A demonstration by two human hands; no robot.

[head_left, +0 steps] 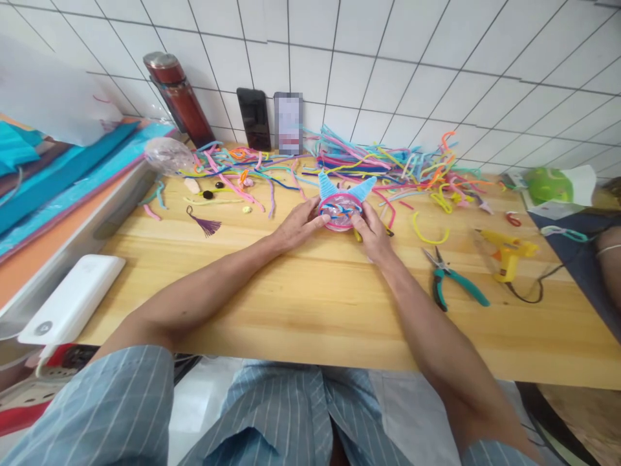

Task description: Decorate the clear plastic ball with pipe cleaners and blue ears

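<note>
Between my hands is a round pink-rimmed pipe-cleaner craft piece (340,223) with two light blue pointed ears on top. Its middle looks clear and shiny, with blue strands across it. My left hand (301,223) grips its left edge, thumb on the front. On the right edge my right hand (374,232) holds it the same way. The fingers behind the piece are hidden. A yellow-handled tool, mostly covered, lies beneath my right hand. Loose pipe cleaners (349,162) in many colours are heaped just behind the piece.
Right of my hands lie teal-handled pliers (449,278) and a yellow glue gun (509,252) with its cord. A purple tassel (206,223) is on the left. Two phones (253,120) and a red thermos (178,97) stand by the tiled wall. A white power bank (72,301) sits front left.
</note>
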